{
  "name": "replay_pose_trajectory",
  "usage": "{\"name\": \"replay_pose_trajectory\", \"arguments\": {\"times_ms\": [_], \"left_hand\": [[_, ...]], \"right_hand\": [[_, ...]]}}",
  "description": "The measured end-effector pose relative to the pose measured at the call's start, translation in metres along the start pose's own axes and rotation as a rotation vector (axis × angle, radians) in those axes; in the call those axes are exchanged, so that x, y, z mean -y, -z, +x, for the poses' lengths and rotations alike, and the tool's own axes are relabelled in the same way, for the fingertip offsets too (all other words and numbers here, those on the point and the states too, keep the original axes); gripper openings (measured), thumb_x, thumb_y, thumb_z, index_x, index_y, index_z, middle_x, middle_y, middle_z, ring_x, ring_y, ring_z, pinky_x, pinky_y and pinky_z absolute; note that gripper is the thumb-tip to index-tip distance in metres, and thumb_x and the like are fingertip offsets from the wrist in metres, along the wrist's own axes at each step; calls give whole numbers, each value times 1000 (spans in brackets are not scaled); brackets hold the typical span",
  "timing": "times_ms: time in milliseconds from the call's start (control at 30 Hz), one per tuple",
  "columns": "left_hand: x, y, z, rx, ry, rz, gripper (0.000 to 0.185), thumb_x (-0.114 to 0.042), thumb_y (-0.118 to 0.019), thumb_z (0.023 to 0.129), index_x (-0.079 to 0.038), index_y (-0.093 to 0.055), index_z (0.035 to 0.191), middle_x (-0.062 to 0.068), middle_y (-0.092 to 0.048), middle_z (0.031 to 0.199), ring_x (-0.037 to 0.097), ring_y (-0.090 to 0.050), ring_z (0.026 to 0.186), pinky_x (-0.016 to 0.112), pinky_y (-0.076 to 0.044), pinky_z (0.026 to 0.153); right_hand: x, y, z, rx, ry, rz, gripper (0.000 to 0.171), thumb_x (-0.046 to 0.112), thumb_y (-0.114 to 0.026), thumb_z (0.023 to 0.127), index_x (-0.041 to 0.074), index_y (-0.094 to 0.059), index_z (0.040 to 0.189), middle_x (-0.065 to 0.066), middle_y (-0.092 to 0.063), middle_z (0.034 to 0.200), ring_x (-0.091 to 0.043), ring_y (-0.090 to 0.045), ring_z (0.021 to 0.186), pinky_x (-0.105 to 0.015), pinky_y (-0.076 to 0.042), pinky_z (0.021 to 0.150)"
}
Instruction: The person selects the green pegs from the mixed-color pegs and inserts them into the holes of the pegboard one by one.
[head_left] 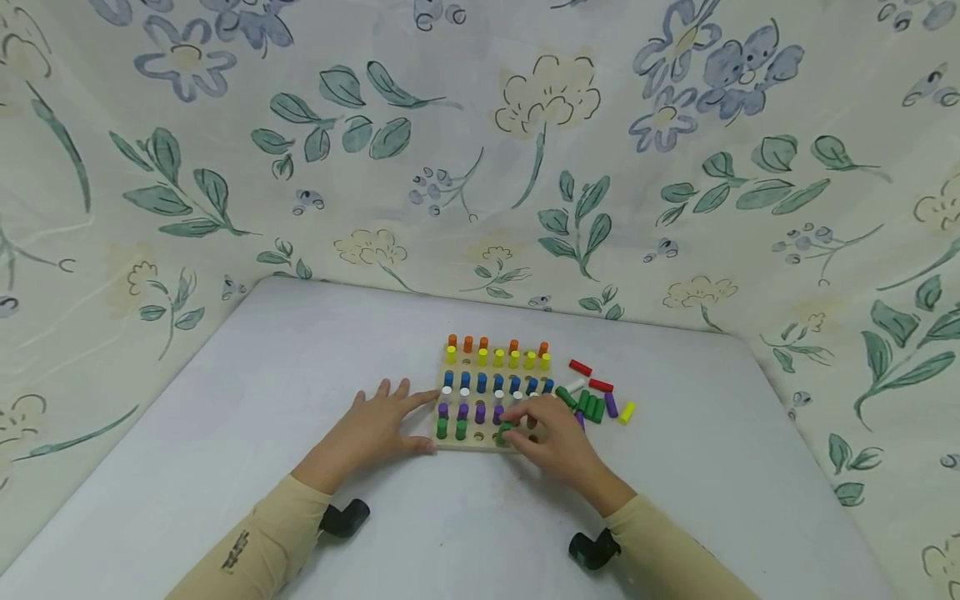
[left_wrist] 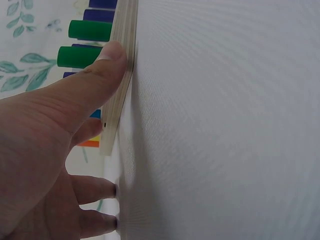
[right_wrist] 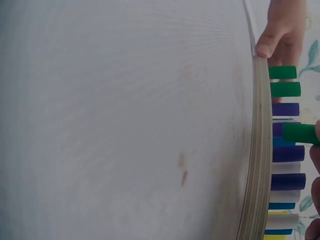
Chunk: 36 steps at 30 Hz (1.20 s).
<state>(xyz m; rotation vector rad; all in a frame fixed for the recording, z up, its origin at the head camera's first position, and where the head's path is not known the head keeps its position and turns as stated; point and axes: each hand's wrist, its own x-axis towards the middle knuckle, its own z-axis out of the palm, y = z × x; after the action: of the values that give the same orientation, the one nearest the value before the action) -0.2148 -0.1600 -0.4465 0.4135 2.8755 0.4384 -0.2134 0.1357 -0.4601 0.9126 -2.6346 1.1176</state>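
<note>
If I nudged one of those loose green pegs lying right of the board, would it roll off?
Probably a little: the loose green pegs are smooth cylinders lying on their sides on a flat table. Neighbouring pegs packed against them would likely stop them. They look stiff and light.

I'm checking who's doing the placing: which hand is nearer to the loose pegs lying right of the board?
Right. The right hand pinches a green peg over the board's near row, just beside the loose pegs; the left hand rests at the pegboard's far left edge.
</note>
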Motion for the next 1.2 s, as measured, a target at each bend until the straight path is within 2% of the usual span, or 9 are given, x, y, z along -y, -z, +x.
{"name": "replay_pose_trajectory", "arguments": {"times_ms": [233,433,733,1000,1200], "left_hand": [[0,0,0,-1,2,5,88,-62,-77,80,-26,-46,155,30,-35,158,59,-24,144,79,-18,110],[0,0,0,4,3,0,88,-62,-76,80,-26,-46,155,30,-34,158,59,-24,144,78,-18,110],[0,0,0,-2,-3,4,87,-63,-76,81,-27,-46,154,30,-35,157,59,-25,144,78,-19,110],[0,1,-1,-7,-14,6,87,-62,-76,81,-25,-47,154,31,-36,156,60,-26,143,79,-20,110],[0,1,-1,-6,-8,11,87,-62,-76,81,-26,-47,154,31,-36,157,60,-26,143,78,-20,110]], "right_hand": [[4,-3,5,25,8,11,20,19,-80,91,17,-74,109,13,-70,99,-13,-61,90,-28,-52,79],[10,-6,7,29,-1,21,21,18,-80,91,17,-73,110,9,-70,100,-15,-57,89,-30,-52,76],[13,-15,16,23,0,-95,18,22,-81,89,20,-74,106,12,-70,93,-14,-53,83,-32,-45,79],[15,-20,19,23,-8,-98,18,20,-81,89,20,-75,106,11,-69,89,-15,-54,84,-39,-43,87],[15,-22,19,29,-15,-102,18,22,-81,89,22,-75,107,11,-70,92,-14,-53,85,-37,-42,83]]}}
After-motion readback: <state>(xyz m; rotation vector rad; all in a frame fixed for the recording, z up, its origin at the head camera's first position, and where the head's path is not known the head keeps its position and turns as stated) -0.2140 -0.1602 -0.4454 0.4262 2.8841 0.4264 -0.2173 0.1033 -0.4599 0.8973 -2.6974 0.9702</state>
